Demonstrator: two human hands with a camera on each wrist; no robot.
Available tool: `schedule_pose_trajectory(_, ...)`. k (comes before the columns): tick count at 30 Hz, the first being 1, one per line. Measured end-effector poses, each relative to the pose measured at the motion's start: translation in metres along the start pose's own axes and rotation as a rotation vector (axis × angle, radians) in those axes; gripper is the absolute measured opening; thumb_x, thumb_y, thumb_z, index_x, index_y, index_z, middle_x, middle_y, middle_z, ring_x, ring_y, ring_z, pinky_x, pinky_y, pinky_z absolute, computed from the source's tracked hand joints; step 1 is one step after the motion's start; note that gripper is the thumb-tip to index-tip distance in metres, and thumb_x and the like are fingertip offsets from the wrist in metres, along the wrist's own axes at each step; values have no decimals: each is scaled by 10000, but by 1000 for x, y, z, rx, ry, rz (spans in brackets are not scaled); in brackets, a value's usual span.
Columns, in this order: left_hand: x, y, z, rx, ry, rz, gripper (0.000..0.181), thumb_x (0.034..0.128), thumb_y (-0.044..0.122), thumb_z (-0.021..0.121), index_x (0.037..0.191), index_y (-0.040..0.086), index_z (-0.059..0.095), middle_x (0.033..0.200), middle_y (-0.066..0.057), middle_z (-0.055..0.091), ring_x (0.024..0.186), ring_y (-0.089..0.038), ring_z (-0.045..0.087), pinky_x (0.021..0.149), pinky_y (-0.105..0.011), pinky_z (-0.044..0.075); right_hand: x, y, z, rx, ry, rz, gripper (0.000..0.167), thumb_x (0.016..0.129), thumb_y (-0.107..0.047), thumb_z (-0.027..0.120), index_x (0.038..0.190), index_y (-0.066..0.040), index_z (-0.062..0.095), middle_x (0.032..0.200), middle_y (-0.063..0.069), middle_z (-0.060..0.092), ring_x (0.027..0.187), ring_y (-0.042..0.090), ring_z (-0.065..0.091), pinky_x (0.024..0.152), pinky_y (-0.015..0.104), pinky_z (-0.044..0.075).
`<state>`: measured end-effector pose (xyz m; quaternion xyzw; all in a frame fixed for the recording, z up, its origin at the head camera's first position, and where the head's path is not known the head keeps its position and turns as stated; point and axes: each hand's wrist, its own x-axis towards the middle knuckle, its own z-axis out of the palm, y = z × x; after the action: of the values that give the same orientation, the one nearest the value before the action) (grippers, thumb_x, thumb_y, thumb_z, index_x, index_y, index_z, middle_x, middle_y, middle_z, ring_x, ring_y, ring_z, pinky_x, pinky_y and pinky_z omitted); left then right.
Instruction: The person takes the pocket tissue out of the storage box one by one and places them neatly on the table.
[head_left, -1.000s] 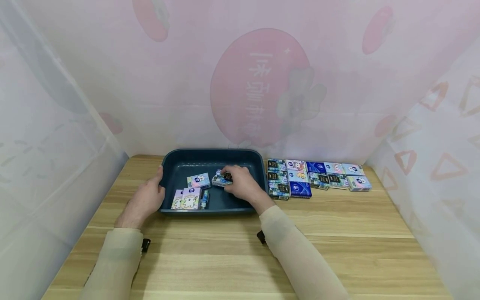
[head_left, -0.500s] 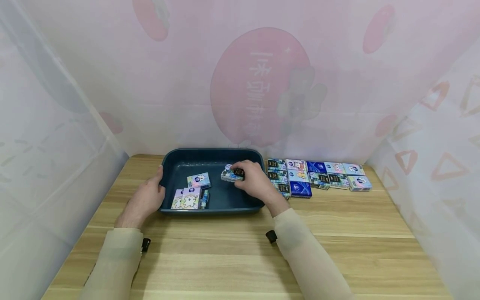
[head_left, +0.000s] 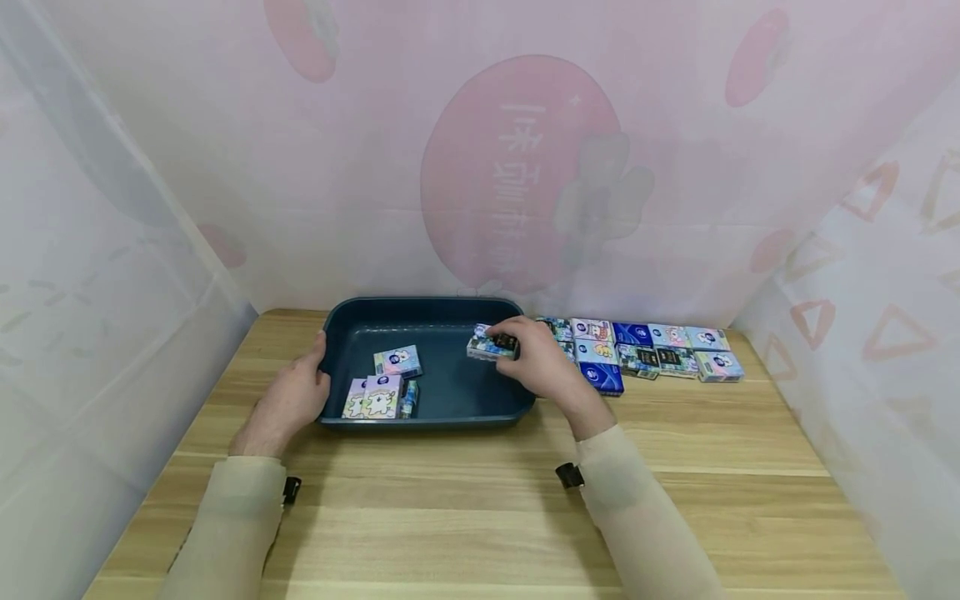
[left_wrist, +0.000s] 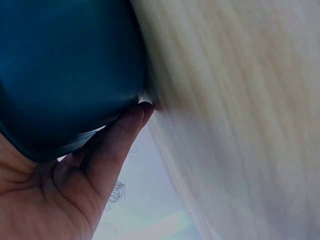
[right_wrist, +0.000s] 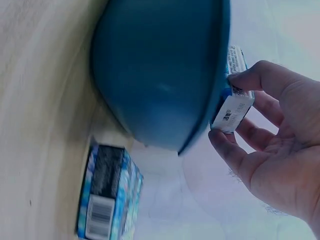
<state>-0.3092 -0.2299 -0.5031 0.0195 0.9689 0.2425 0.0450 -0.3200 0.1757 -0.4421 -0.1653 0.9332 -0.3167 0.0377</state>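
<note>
My left hand (head_left: 292, 396) holds the left end of a dark blue plastic tub (head_left: 450, 425); in the left wrist view its fingers (left_wrist: 116, 145) lie against the outer wall, below the rim. My right hand (head_left: 546, 358) pinches a small floral-and-black tissue pack (head_left: 482, 343) between thumb and fingertips, near the tub's right rim. The right wrist view shows this pack's pale printed end (right_wrist: 231, 114) just past the rim. Inside the tub lie a light tissue pack (head_left: 397, 360), two overlapping cartoon packs (head_left: 382, 397) and a narrow dark floral pack (head_left: 408, 400) on edge.
Right of the tub, several tissue packs lie side by side in rows, among them a dark blue one (head_left: 600, 377) and a light one (head_left: 718, 367). My right hand hides part of the nearest column. A printed curtain (head_left: 360, 183) stands behind the wooden table (head_left: 420, 517).
My right hand has moved right with the floral-and-black tissue pack, from the tub's middle to near its right rim, and now covers some packs beyond. The left hand and tub have stayed put.
</note>
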Motion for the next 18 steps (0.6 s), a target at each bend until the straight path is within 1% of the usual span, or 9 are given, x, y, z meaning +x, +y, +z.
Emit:
schedule_pose_trajectory(1,0,0,0,0,-1,-1,775,1189,109,465,1865,-15,108,1770,-435,420,1018,-389,676,864,-502,563,-2,2,-3,-1,2,-1,485,1083,-90,767,1565,-144,756,1684,147,653,1532,398,618,1217,587,567)
schedule_pose_trajectory(4,1,-1,0,-7,-8,-8,776,1190,110,456,1869,-7,96,1768,-437,422,935,-365,670,800,-469,548,-6,6,-11,5,3,4,488,1086,-85,755,1571,-144,751,1689,149,644,1468,405,644,1154,587,583)
schedule_pose_trajectory(6,2,-1,0,-7,-11,-11,777,1191,110,453,1869,-5,90,1762,-439,430,875,-332,650,765,-444,529,-9,9,-15,15,5,9,492,1086,-81,750,1574,-140,748,1699,152,637,1473,407,643,1129,580,584)
schedule_pose_trajectory(7,3,-2,0,-7,-11,-12,778,1190,108,451,1868,-7,89,1758,-442,434,850,-326,641,755,-444,526,-11,10,-18,14,7,10,492,1086,-81,747,1574,-140,747,1703,154,634,1488,413,637,1138,584,580)
schedule_pose_trajectory(8,3,-2,0,-7,-10,-12,777,1190,106,451,1868,-9,88,1756,-442,437,860,-329,648,765,-448,533,-12,12,-20,15,10,10,494,1083,-78,745,1574,-136,747,1708,160,632,1503,422,633,1148,592,578)
schedule_pose_trajectory(11,2,-1,0,1,-4,-8,777,1189,101,461,1864,-18,95,1755,-443,435,966,-361,677,837,-482,563,-18,16,-26,12,18,14,502,1083,-75,737,1582,-136,741,1728,172,617,1598,434,581,1185,601,551)
schedule_pose_trajectory(13,2,-1,1,-1,-5,-8,777,1189,101,463,1864,-18,97,1759,-443,426,994,-386,686,850,-502,570,-20,20,-30,10,22,16,511,1083,-71,726,1589,-136,734,1739,176,608,1576,435,592,1152,592,545)
schedule_pose_trajectory(16,1,-1,1,0,-7,-8,778,1191,105,467,1865,-17,98,1768,-440,412,1027,-402,692,856,-509,574,-25,26,-36,21,26,33,522,1083,-71,718,1599,-149,728,1755,163,595,1570,421,591,1066,559,506)
schedule_pose_trajectory(18,1,-1,1,1,-9,-7,781,1190,104,468,1865,-17,93,1770,-439,408,1047,-413,692,875,-524,580,-28,31,-39,26,30,36,526,1076,-74,723,1596,-153,732,1753,158,599,1503,406,614,1027,538,488)
